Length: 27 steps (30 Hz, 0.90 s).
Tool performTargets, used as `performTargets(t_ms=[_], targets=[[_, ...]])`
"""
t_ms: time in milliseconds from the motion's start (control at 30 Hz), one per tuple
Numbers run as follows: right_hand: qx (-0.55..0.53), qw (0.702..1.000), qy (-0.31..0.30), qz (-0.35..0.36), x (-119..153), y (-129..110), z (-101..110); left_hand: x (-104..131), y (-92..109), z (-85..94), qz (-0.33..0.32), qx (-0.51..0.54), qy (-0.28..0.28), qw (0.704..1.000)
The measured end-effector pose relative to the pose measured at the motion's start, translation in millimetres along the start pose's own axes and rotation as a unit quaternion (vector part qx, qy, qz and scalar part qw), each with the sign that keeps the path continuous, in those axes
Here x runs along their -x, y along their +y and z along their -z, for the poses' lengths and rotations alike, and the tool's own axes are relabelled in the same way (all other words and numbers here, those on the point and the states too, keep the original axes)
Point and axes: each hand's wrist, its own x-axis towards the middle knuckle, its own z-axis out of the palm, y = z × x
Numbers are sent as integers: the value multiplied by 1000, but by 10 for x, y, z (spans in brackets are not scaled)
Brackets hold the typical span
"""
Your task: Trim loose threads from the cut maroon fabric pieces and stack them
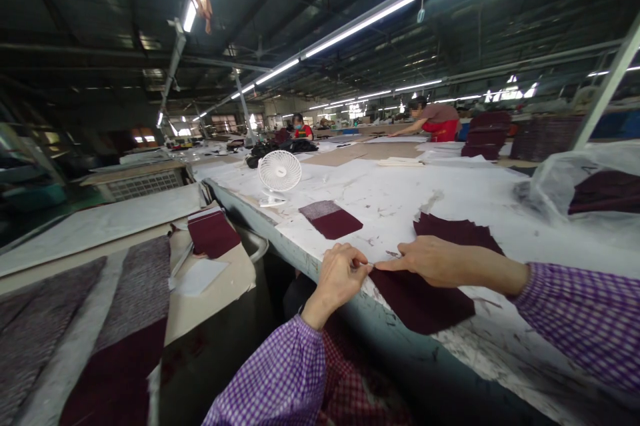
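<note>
A dark maroon fabric piece (425, 303) lies at the front edge of the white-topped table, one corner hanging slightly past it. My left hand (343, 274) pinches the far left corner of this piece between thumb and fingertips; a small pale bit shows there. With its index finger stretched toward that same corner, my right hand (435, 261) rests over the fabric's upper edge. Behind the right hand sits a stack of maroon fabric pieces (457, 229) with jagged edges. Another piece, half grey and half maroon (331, 219), lies flat farther left.
A white fan (280, 171) stands near the table's left edge. On a lower side table are grey and maroon fabric (135, 293), a maroon stack (214, 234) and a white scrap (203, 277). A plastic bag (560, 179) lies right. Two people (440, 121) work farther back.
</note>
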Motion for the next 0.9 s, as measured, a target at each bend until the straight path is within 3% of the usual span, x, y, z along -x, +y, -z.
performTargets(t_ms=[133,300,367,433,567,667,800,900], targets=[[13,1000,-20,1,0,6,22,3,29,-32,-46,-65,-8,997],[19,999,-18,29,-16,35,52,61,13,11,-197,-193,-10,961],[23,999,-17,36,-27,25,68,70,-29,46,-227,-200,-16,953],[29,999,-8,39,-36,-9,81,68,-95,84,-218,-156,-25,963],[28,998,46,32,-20,-118,80,81,-167,127,-128,-29,-5,991],[14,997,69,-37,19,-162,44,152,-57,96,-117,-9,15,993],[-106,983,30,-146,47,-114,-10,246,121,73,-168,-27,-35,985],[-245,955,-17,-166,47,-13,11,157,92,127,-122,-10,-51,991]])
